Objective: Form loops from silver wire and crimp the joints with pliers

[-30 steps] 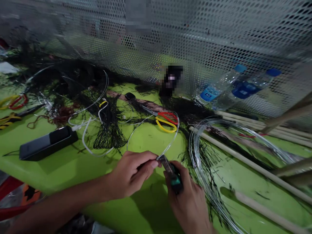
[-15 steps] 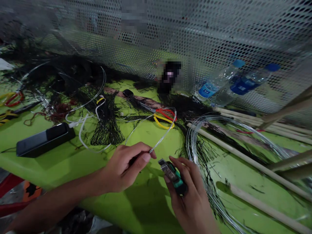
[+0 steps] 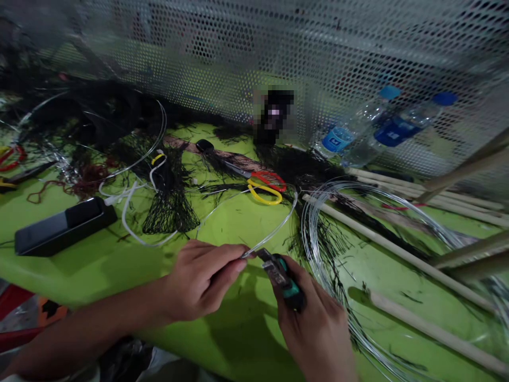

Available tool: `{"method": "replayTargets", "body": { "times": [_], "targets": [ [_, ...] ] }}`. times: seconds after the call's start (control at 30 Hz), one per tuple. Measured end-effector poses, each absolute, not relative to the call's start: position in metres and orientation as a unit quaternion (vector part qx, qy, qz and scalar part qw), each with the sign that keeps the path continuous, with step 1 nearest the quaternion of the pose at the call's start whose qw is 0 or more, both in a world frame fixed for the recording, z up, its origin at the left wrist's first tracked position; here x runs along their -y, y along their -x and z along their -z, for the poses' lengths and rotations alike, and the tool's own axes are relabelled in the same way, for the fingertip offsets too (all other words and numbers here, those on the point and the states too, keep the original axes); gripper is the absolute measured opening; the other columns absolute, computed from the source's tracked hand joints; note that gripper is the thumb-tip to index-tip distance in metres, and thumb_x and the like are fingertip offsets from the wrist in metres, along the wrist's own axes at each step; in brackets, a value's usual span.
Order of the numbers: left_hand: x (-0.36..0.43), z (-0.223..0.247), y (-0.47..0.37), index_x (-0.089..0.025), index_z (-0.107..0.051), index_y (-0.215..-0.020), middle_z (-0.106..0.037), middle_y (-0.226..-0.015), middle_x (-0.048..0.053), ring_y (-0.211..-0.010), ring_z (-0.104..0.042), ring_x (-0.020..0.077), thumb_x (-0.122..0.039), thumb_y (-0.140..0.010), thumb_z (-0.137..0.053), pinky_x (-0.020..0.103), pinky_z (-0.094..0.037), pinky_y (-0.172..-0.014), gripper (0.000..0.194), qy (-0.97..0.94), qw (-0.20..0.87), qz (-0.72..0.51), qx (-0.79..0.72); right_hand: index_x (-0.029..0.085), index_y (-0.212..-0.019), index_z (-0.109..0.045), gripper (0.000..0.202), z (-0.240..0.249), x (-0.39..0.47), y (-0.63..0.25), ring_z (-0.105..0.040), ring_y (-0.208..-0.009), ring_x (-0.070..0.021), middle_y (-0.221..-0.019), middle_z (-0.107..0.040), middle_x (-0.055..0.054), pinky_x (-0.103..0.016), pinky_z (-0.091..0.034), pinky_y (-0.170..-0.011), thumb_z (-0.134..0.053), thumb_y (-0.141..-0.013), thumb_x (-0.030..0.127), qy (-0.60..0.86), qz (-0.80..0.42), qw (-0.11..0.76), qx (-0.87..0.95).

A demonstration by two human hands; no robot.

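Observation:
My left hand (image 3: 210, 278) pinches the end of a thin silvery wire (image 3: 274, 231) between thumb and fingers. The wire curves up to the right and loops back beside the scissors (image 3: 265, 187), which have one red and one yellow handle. Wrapped in my right hand (image 3: 314, 318) is a green and black tool with a metal head (image 3: 284, 281), possibly a cutter; its tip is close to the left fingertips. Whether the tip touches the wire I cannot tell. A large coil of wire (image 3: 312, 239) lies just right of my right hand.
On the green table (image 3: 139, 286) are a black power bank (image 3: 63, 225) with a white cable, black netting (image 3: 169, 207) and wooden sticks (image 3: 397, 249). Two water bottles (image 3: 338, 139) lean against a perforated metal panel (image 3: 338, 53) behind. A second pair of red-handled scissors lies far left.
My right hand has brought the tool's head closer to my left fingertips. The held wire's loop has swung right, away from the scissors. The view has shifted slightly.

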State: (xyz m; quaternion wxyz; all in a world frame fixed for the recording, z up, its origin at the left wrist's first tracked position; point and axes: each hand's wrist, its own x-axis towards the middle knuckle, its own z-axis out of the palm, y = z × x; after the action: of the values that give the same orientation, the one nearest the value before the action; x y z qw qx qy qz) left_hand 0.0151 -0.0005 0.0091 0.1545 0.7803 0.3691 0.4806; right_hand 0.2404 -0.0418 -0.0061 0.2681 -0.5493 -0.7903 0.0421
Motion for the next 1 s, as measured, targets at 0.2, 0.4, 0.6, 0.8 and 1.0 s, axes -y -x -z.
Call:
{"method": "replayTargets", "body": {
  "times": [0.2, 0.4, 0.6, 0.8, 1.0],
  "targets": [
    [0.0034, -0.0030, -0.0182, -0.019, -0.063, -0.105, -0.068, -0.063, -0.005, -0.046, -0.058, 0.0076, -0.017, -0.100, -0.056, 0.020, -0.046, -0.054, 0.008, -0.781, 0.126, -0.468, -0.394, 0.016, -0.131, -0.055, 0.036, 0.0088, 0.0473, -0.2310, -0.075, -0.086, -0.0232, -0.102, -0.074, -0.011, -0.033, -0.064, -0.071, -0.049, -0.095, 0.017, 0.557, 0.000, 0.246, 0.793],
    [0.0014, -0.0064, -0.0191, -0.017, -0.062, -0.105, -0.064, -0.059, -0.005, -0.044, -0.055, 0.0075, -0.018, -0.102, -0.050, 0.020, -0.045, -0.052, 0.012, -0.782, 0.136, -0.467, -0.389, 0.017, -0.131, -0.054, 0.035, 0.0120, 0.0476, -0.2300, -0.072, -0.080, -0.0228, -0.098, -0.068, -0.010, -0.032, -0.062, -0.064, -0.048, -0.097, 0.021, 0.560, 0.001, 0.234, 0.794],
    [0.0025, -0.0055, -0.0181, -0.019, -0.061, -0.104, -0.066, -0.061, -0.005, -0.046, -0.057, 0.0077, -0.019, -0.103, -0.051, 0.021, -0.046, -0.053, 0.010, -0.781, 0.142, -0.468, -0.388, 0.017, -0.131, -0.054, 0.034, 0.0117, 0.0447, -0.2321, -0.067, -0.080, -0.0218, -0.098, -0.060, -0.011, -0.028, -0.060, -0.056, -0.049, -0.099, 0.024, 0.564, 0.020, 0.236, 0.792],
    [0.0051, -0.0063, -0.0185, -0.020, -0.061, -0.104, -0.064, -0.060, -0.006, -0.048, -0.058, 0.0078, -0.019, -0.103, -0.052, 0.021, -0.046, -0.055, 0.010, -0.787, 0.153, -0.453, -0.390, 0.015, -0.132, -0.053, 0.035, 0.0125, 0.0415, -0.2319, -0.066, -0.082, -0.0227, -0.101, -0.056, -0.012, -0.029, -0.061, -0.057, -0.050, -0.099, 0.026, 0.568, 0.020, 0.228, 0.791],
    [0.0041, -0.0068, -0.0187, -0.020, -0.060, -0.100, -0.054, -0.055, -0.007, -0.045, -0.049, 0.0072, -0.019, -0.103, -0.050, 0.021, -0.042, -0.051, 0.011, -0.785, 0.174, -0.455, -0.382, 0.016, -0.134, -0.051, 0.036, 0.0146, 0.0432, -0.2302, -0.065, -0.084, -0.0234, -0.102, -0.056, -0.012, -0.031, -0.063, -0.061, -0.049, -0.099, 0.025, 0.558, 0.005, 0.237, 0.796]
  ]
}}
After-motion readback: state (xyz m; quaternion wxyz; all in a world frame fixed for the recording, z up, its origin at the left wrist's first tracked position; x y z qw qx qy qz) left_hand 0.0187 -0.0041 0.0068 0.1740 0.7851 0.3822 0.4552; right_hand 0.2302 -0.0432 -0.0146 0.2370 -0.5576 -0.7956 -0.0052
